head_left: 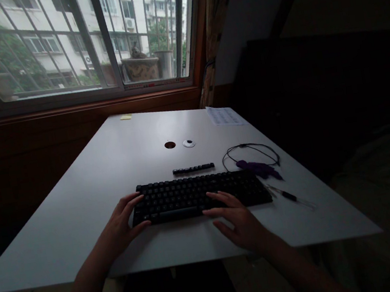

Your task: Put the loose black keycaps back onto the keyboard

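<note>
A black keyboard (184,199) lies flat near the front of the white table. At its left end is my left hand (120,224), fingers and thumb apart, the fingertips on the keys along that side. My right hand (234,216) is spread over the keys right of the space bar, the fingers stretched out and the thumb apart. Just behind the keyboard sits a short row of small black pieces (193,169) that look like keycaps. To the right lie a purple cloth (260,169) and a thin tool with a black handle and wire ends (290,195).
A black cable (243,146) loops behind the purple cloth. Farther back are a round hole (170,145) in the table (87,192) and a white disc (189,143). A printed sheet (226,116) and yellow notes (126,117) lie by the far edge, below a barred window (64,43).
</note>
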Available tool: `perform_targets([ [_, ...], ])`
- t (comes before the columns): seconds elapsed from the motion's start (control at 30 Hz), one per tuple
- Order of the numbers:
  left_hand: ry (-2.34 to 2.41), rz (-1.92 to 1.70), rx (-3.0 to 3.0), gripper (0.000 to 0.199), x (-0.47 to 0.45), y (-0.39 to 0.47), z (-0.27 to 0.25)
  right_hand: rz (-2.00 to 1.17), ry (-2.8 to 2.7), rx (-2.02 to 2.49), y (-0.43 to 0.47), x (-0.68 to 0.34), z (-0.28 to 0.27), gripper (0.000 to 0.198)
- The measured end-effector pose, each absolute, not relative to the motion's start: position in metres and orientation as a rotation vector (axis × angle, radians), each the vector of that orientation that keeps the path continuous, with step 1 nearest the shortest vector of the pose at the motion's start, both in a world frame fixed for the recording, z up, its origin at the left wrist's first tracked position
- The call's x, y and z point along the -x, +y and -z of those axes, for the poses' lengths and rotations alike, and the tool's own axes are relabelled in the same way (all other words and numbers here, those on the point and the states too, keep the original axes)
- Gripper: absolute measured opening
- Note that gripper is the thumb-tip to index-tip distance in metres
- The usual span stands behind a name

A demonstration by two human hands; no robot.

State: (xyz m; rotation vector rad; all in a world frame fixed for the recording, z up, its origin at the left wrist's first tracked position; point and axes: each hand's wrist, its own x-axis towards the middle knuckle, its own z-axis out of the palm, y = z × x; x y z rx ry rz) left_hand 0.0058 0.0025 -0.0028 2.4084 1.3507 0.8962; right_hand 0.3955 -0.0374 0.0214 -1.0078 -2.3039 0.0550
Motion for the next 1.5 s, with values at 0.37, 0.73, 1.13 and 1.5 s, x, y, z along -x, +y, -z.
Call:
perform_targets([
  [0.37,1.361,-0.916,-2.421,0.057,-0.007,0.003,0.001,-0.051,-2.276,0.994,-0.038,-0.396,-0.021,0.031],
  [0.73,1.361,-0.927,-2.43,0.058,-0.007,0.003,0.001,-0.061,-2.274,1.024,-0.038,-0.397,-0.02,0.038],
  [1.13,1.366,-0.906,-2.432,0.057,-0.007,0.003,0.002,-0.045,-2.289,1.028,-0.038,-0.396,-0.021,0.036],
  [1.5,1.378,-0.899,-2.425,0.06,-0.005,0.004,0.005,-0.113,-2.56,0.893,-0.034,-0.378,-0.028,0.069],
])
